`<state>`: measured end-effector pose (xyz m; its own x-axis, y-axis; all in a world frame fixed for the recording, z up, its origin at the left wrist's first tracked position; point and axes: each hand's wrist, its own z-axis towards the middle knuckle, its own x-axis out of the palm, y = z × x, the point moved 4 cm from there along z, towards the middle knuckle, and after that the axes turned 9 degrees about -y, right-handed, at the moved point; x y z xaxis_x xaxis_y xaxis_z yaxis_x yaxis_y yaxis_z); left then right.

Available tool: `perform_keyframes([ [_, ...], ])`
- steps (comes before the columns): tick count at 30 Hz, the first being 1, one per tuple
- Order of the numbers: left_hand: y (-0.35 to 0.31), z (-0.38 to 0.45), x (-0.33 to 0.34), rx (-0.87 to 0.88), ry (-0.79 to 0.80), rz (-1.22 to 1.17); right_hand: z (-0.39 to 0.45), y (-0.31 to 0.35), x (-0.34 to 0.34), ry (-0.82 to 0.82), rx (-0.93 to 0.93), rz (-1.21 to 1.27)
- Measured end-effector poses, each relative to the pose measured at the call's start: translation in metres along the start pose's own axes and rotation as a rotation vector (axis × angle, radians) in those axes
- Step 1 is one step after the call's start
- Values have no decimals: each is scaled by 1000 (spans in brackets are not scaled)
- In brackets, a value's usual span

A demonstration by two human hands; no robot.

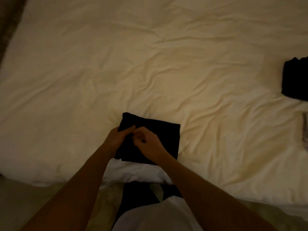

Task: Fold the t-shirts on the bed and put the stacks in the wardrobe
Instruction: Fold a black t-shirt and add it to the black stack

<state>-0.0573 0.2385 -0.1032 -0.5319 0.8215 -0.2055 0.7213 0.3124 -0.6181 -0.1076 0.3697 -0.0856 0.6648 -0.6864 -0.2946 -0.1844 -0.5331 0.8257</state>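
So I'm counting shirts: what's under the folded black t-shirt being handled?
The folded black t-shirt lies on the white duvet. Both hands, left hand and right hand, cover its near-left part; anything beneath the shirt is hidden.

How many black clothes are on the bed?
2. One folded black shirt lies at the near edge under both hands. A second black pile sits at the right edge, cut off by the frame, so it may hold more than one.

A person's left hand (118,138) and right hand (148,144) pinched a folded black t-shirt (164,132) near the bed's (150,64) front edge, while a dark stack (295,79) lay well apart, far right.
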Motion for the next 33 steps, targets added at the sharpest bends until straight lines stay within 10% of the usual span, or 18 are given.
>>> perform_keyframes([
  [5, 14, 25, -6, 73, -12, 66, -11, -61, -57, -644, 225, -394],
  [9, 19, 31, -9, 200, -51, 161, -32, -110, -46, -439, 525, -144],
  [16, 20, 54, -11, 325, -225, 270, -20, -114, -52, -552, 541, 208],
  [33, 51, 57, -20, 76, 169, 188, -20, -117, -47, -488, 584, 457],
])
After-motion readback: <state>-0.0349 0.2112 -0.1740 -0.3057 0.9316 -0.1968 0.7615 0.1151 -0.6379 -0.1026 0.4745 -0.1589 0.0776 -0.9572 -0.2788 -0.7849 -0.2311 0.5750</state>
